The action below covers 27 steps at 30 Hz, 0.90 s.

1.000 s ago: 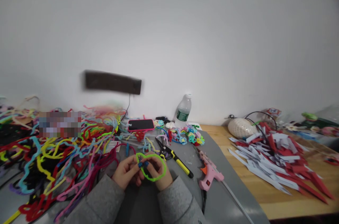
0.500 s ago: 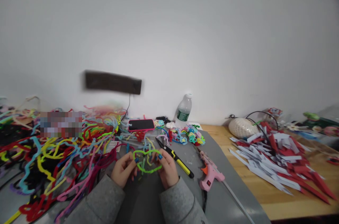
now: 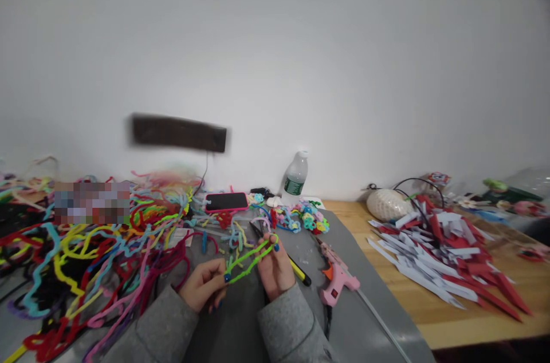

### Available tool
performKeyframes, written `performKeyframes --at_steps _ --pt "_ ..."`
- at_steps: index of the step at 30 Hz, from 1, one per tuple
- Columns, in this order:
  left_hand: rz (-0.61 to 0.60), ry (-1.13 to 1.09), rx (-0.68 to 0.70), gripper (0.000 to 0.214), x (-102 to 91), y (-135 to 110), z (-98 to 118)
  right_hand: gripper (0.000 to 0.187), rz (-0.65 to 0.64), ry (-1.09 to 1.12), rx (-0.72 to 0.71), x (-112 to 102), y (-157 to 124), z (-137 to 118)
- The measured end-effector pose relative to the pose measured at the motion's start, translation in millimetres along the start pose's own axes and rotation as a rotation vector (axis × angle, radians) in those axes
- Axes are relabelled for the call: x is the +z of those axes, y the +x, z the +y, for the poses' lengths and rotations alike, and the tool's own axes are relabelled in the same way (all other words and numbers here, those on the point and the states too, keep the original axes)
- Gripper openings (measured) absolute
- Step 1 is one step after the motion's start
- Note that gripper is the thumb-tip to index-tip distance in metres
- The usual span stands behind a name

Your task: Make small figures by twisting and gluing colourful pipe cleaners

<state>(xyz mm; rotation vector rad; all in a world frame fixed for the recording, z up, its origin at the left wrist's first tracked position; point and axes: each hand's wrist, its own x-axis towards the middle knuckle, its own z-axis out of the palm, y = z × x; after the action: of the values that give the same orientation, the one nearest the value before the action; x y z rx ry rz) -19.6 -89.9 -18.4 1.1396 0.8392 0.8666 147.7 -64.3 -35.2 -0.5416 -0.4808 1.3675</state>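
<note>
A lime-green pipe cleaner, bent into a long narrow loop, stretches between my two hands above the grey mat. My left hand pinches its lower left end between thumb and fingers. At the upper right end, my right hand grips the loop by the thumb and fingertips. Pliers with yellow-and-black handles lie behind my right hand, which covers their middle. Short pipe cleaner pieces lie on the mat just beyond the loop.
Tangled colourful pipe cleaners cover the left side. A phone, a water bottle and small pipe cleaner flowers stand or lie along the back. To the right are a pink glue gun and red and white paper strips.
The green loop has gone from wide and rounded to narrow and slanted. My right hand has risen and moved right; my left hand has dropped slightly.
</note>
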Motion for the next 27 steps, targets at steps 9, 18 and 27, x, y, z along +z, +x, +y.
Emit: performKeyframes --at_steps 9,18,27 --pt "-0.241 -0.017 -0.079 0.038 5.1 -8 6 0.021 0.033 0.035 0.032 -11 1 4" --pt "-0.322 -0.048 -0.143 0.036 5.4 -12 3 0.029 0.073 0.071 0.090 -1 -3 3" --pt "-0.368 -0.086 -0.121 0.034 4.0 -10 -2 0.032 0.031 0.051 0.092 2 -4 -2"
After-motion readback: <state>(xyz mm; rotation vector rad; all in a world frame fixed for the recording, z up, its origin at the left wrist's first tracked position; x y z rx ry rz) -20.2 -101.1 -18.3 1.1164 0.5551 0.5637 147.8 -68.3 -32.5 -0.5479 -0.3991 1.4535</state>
